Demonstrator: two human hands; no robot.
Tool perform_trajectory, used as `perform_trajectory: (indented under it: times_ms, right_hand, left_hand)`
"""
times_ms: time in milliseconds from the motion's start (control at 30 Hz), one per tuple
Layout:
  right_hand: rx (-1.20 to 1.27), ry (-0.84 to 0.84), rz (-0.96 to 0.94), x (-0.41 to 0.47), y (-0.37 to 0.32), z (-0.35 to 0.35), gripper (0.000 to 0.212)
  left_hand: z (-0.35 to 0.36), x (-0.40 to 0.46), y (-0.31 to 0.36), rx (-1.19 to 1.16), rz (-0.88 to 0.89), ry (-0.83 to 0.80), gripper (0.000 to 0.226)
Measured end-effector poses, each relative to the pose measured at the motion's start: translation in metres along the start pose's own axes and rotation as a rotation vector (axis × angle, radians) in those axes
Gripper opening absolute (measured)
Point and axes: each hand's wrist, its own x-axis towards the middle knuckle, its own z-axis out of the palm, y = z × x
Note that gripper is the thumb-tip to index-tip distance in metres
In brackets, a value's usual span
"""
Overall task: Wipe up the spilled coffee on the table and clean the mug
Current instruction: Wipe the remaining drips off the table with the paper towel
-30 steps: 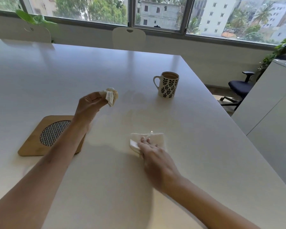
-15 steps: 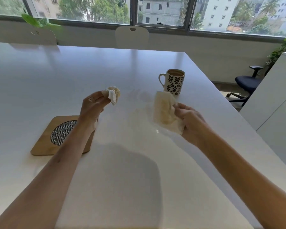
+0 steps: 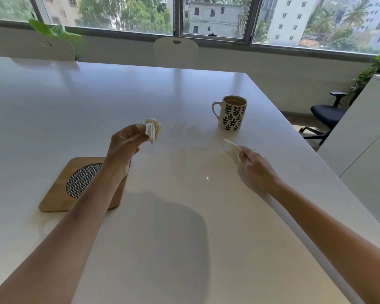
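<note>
Both hands raised above the table (image 3: 53, 110), each pinching paper. Left hand (image 3: 124, 145) up over the near-left part of the table, fingers curled, thumb and fingertips gripping a crumpled, coffee-stained tissue wad (image 3: 151, 130) that sticks out toward the mug. Right hand (image 3: 256, 165) further right and a little nearer the camera, blurred, fingers curled around one end of a flat folded napkin (image 3: 232, 148), its free end pointing up-left toward the mug; napkin clear of the surface or just skimming it, hard to tell.

Leaf-patterned mug (image 3: 232, 113) upright on the table beyond both hands, handle facing left, brown coffee visible inside near the rim. Sits closer to the right hand than to the left, just past the napkin's tip but not touching it; well apart from the tissue wad. Faint pale-brown coffee smear (image 3: 189, 154) on the table between the two hands, below and left of the mug, with a small bright glint nearer the camera.

Wooden trivet (image 3: 53, 194) with a woven round centre flat on the table under the left forearm, partly covered by it
</note>
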Motion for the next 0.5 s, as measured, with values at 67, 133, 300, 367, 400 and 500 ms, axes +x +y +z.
perform_trajectory:
  times_ms: [67, 133, 300, 367, 400, 500]
  right_hand:
    - [-0.049, -0.045, -0.021, 0.004, -0.002, 0.004, 0.028]
    - [-0.096, -0.089, -0.044, 0.005, -0.002, 0.004, 0.029]
    - [-0.055, -0.22, -0.077, 0.005, -0.009, 0.004, 0.031]
    - [0.008, -0.293, -0.102, 0.001, -0.02, 0.013, 0.03]
    - [0.05, -0.33, -0.119, -0.002, -0.027, 0.02, 0.029]
    - [0.137, -0.438, -0.163, -0.016, -0.05, 0.043, 0.028]
  left_hand:
    - [0.001, 0.001, -0.001, 0.005, -0.005, 0.005, 0.016]
    - [0.002, 0.003, -0.002, 0.009, -0.007, 0.004, 0.015]
    - [0.003, 0.005, -0.006, 0.02, -0.012, -0.005, 0.015]
    - [0.003, 0.005, -0.006, 0.019, -0.014, -0.001, 0.015]
    - [0.003, 0.005, -0.006, 0.017, -0.015, 0.002, 0.015]
    - [0.002, 0.004, -0.006, 0.015, -0.018, 0.006, 0.014]
